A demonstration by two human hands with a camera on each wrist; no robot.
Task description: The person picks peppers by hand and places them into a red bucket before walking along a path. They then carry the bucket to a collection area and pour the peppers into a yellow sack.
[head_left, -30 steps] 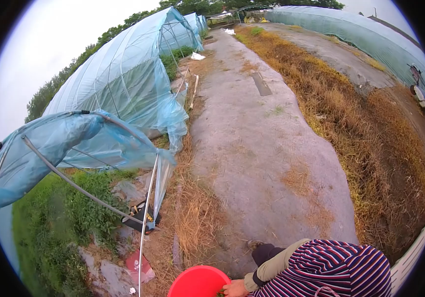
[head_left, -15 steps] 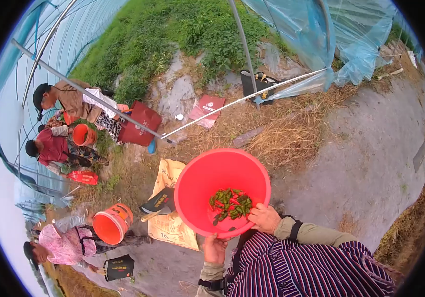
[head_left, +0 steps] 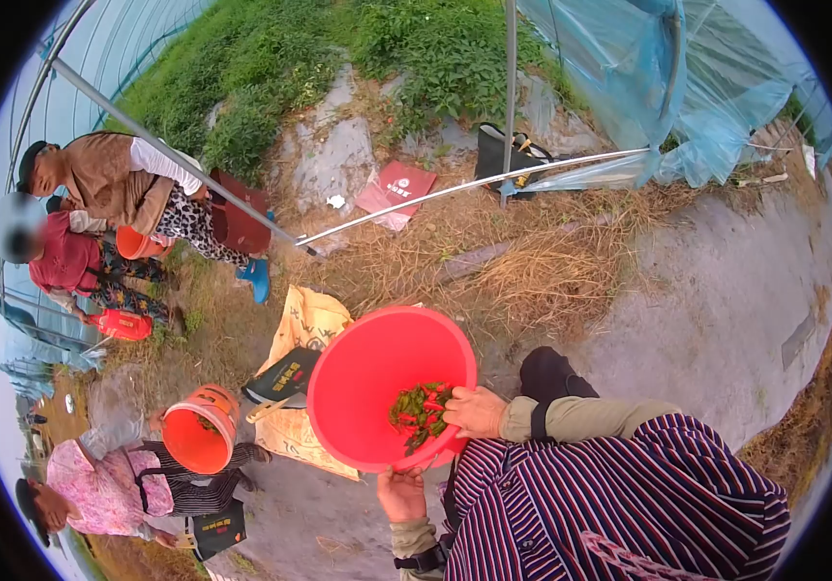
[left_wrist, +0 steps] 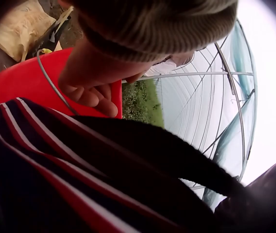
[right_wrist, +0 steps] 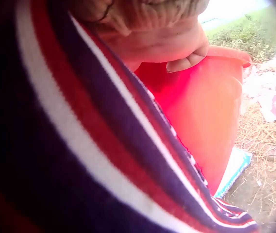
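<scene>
Since half a second ago the red bucket has dropped lower and nearer my chest, and my view has swung slightly, so the yellow sack and the black bag now lie just beside its left edge. My right hand rests over the near rim, fingers curled down inside, touching the green and red peppers heaped at the bottom. My left hand grips the bucket from beneath, fingers curled against its wall and wire handle. Other people crouch with an orange bucket at left.
</scene>
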